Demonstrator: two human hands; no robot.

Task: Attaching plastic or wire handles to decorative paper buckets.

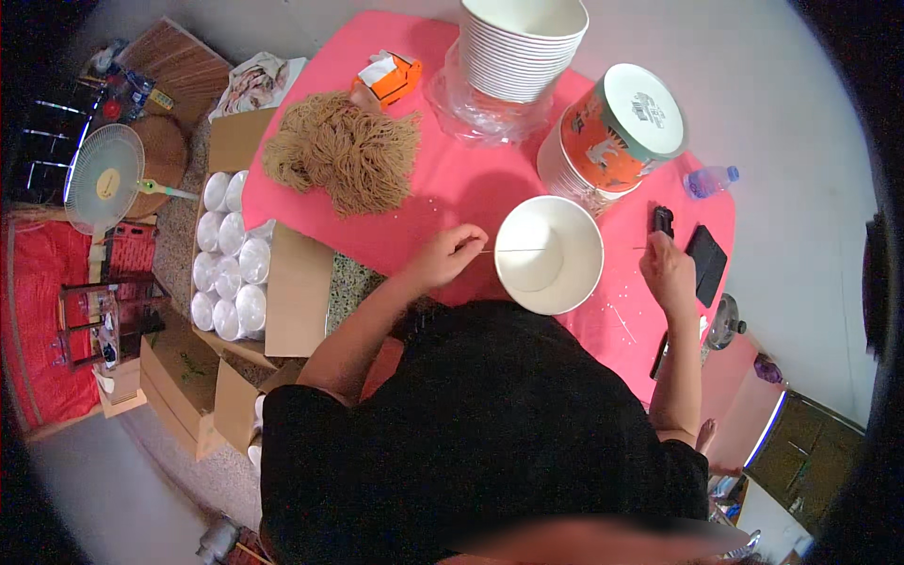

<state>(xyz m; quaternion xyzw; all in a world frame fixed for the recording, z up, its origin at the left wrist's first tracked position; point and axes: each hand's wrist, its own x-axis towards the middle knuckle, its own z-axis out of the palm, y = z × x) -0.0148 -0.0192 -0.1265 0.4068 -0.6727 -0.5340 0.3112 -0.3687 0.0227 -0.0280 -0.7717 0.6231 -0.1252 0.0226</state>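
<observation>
A white paper bucket (586,290) sits with its open mouth toward me at the near edge of the pink-covered table. My left hand (452,258) is just left of its rim, thumb and forefinger pinched on a thin cord (513,250) that runs over the rim and inside. To the right of the bucket, my right hand (669,271) is closed, and a thin strand (639,248) pokes out from its left side. Whether that strand joins the cord cannot be made out. A small black object (663,220) lies against the far side of my right hand.
A tan cord bundle (344,151) lies at the left, near an orange packet (388,79). Stacked white buckets (523,56) and an orange printed bucket (603,141) stand behind. A bottle (711,181) and black phone-like slab (706,266) are right; a carton (299,292) of wrapped white containers stands left.
</observation>
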